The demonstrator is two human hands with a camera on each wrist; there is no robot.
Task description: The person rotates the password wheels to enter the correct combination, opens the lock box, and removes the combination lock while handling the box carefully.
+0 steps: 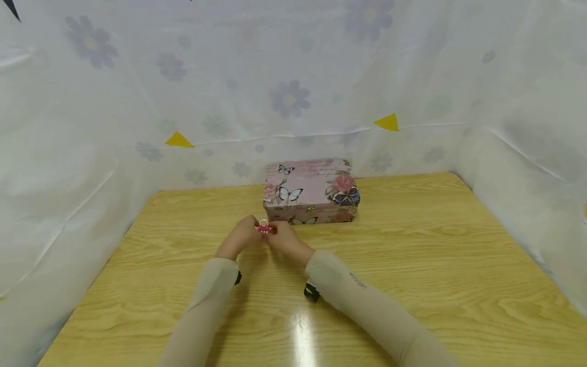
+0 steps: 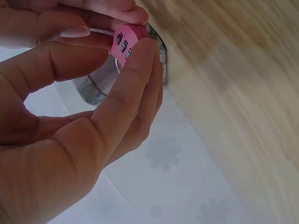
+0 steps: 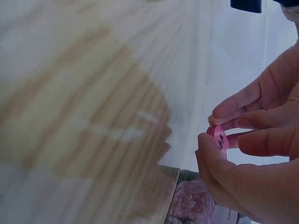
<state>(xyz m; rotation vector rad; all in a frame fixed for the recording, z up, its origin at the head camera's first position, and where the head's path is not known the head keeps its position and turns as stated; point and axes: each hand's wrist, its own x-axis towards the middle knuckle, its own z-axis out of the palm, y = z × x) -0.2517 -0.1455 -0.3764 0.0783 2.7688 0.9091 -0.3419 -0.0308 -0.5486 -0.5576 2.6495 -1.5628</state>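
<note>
A small pink combination padlock (image 1: 263,229) is held up between both hands, its shackle rising above the body in the head view. My left hand (image 1: 240,237) grips it from the left side. From the right, the fingertips of my right hand (image 1: 289,239) pinch it. Number dials on the padlock (image 2: 127,44) face the left wrist camera, with the left index finger lying against one end. In the right wrist view the padlock (image 3: 219,138) is partly covered by fingers. Just behind the hands stands a closed pink box (image 1: 312,188) with butterflies, flowers and a small front clasp (image 1: 311,209).
The wooden table (image 1: 412,265) reaches to a white flowered cloth (image 1: 289,66) hanging at the back and sides. Yellow triangles (image 1: 180,139) mark the cloth. Black devices (image 1: 312,292) are strapped at the wrists.
</note>
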